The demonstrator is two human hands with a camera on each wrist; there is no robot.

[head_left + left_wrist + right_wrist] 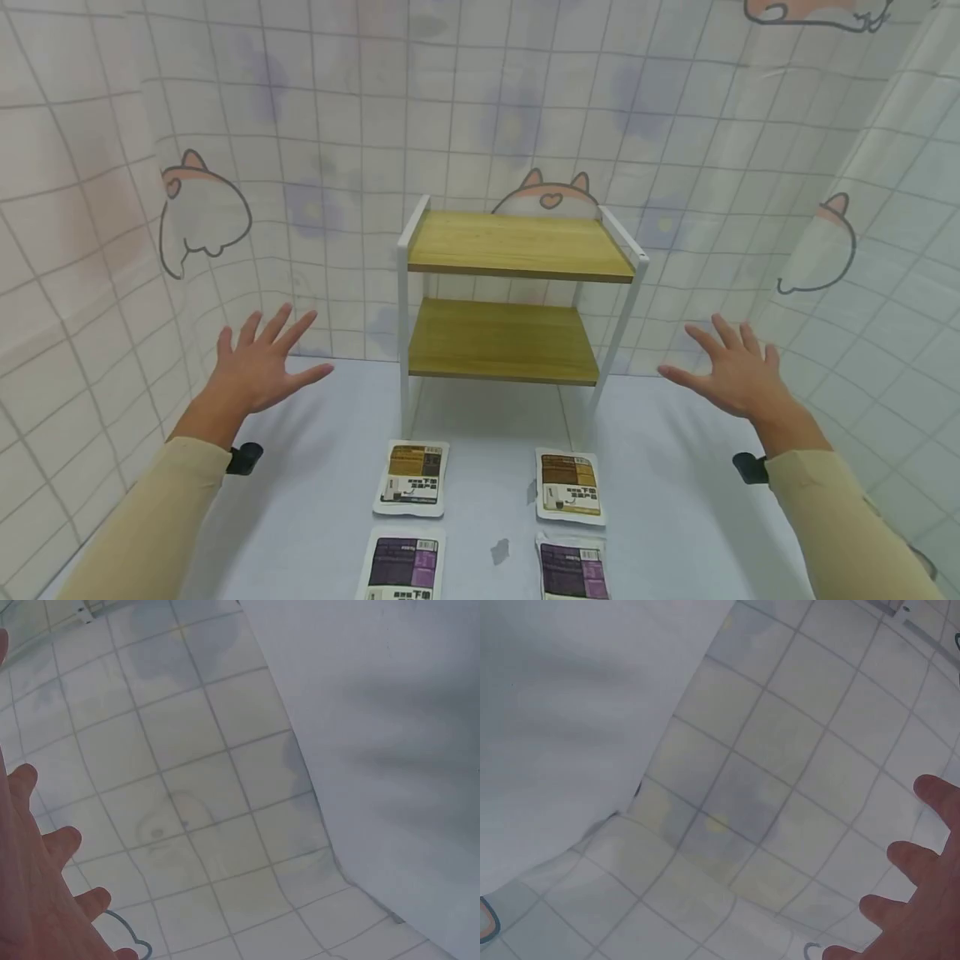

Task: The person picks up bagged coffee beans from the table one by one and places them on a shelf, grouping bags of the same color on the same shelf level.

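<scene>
A two-tier wooden shelf rack [517, 308] with a white frame is stood on the pale table [315, 500], against the checked cartoon-print curtain [112, 167]. The left hand [258, 367] is held above the table to the left of the rack, fingers spread straight, nothing gripped. The right hand [731, 375] is held likewise to the right of the rack, fingers spread and empty. In front of the rack, four flat packets are laid in two rows: two brown-labelled packets [412, 477] nearer the rack, two purple-labelled packets [402, 567] behind them, well apart from both hands.
</scene>
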